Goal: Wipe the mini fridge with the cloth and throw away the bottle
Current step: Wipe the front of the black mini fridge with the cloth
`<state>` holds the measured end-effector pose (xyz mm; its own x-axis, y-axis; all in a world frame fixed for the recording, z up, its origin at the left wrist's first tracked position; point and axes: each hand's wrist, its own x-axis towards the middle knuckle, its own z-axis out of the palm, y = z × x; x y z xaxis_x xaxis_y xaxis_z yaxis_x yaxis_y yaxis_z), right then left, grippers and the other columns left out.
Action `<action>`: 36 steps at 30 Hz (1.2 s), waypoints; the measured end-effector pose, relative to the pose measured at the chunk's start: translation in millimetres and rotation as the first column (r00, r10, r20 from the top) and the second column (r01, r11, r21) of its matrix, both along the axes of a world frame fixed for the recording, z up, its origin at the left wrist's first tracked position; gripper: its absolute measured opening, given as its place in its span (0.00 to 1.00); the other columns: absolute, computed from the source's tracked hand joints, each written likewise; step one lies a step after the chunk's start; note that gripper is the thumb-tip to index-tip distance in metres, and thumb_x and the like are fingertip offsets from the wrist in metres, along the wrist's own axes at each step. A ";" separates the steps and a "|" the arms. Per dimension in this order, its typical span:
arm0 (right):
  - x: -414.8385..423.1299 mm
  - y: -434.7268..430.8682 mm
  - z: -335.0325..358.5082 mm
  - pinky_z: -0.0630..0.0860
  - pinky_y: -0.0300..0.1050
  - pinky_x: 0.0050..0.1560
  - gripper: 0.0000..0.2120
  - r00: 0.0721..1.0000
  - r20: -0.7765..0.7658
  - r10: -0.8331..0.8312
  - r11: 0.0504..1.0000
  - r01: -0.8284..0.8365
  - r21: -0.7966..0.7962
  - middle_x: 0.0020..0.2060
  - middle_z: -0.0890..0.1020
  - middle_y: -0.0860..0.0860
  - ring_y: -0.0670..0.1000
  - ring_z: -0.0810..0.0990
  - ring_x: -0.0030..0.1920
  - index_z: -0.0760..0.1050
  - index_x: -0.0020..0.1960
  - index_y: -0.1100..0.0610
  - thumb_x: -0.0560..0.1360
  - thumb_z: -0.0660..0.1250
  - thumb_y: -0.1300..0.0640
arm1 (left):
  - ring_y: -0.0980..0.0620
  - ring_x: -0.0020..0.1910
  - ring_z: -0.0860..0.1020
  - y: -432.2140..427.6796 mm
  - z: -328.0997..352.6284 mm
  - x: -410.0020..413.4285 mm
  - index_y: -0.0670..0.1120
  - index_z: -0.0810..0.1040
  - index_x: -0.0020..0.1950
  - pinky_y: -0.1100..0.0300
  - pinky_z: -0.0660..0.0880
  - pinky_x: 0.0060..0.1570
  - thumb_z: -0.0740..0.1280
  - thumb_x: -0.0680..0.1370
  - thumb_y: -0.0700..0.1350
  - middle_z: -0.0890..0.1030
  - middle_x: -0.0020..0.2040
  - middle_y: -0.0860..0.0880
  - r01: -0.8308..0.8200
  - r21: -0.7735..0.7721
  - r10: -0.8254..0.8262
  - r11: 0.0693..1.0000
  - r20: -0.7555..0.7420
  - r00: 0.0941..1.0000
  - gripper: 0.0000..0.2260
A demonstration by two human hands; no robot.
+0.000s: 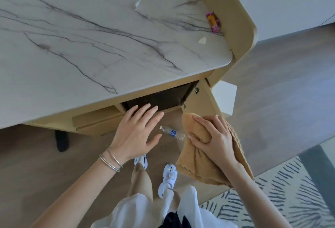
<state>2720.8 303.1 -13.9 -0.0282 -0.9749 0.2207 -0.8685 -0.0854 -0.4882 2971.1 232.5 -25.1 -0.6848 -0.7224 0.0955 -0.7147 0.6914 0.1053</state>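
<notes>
The bottle lies on its side on the floor, seen between both hands, cap toward the left hand, spread and empty, seemingly nearer, while the right hand clutches the cloth.

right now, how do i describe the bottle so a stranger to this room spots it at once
Find the marble desk; just below its near edge, the wood floor shows between the left hand and the right hand gripping a tan cloth. The bottle lies there on its side. It is the only clear plastic thing, with a white cap and blue label.
</notes>
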 end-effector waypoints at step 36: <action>-38.1 -99.4 -438.4 0.72 0.45 0.55 0.22 0.978 0.053 -0.202 0.978 0.204 -0.034 0.59 0.76 0.47 0.50 0.73 0.56 0.72 0.66 0.44 0.73 0.56 0.44 | 0.46 0.72 0.70 -68.2 -429.6 -46.3 0.47 0.75 0.70 0.44 0.66 0.69 0.54 0.78 0.60 0.74 0.71 0.46 0.103 -0.041 -0.093 0.994 0.196 0.976 0.27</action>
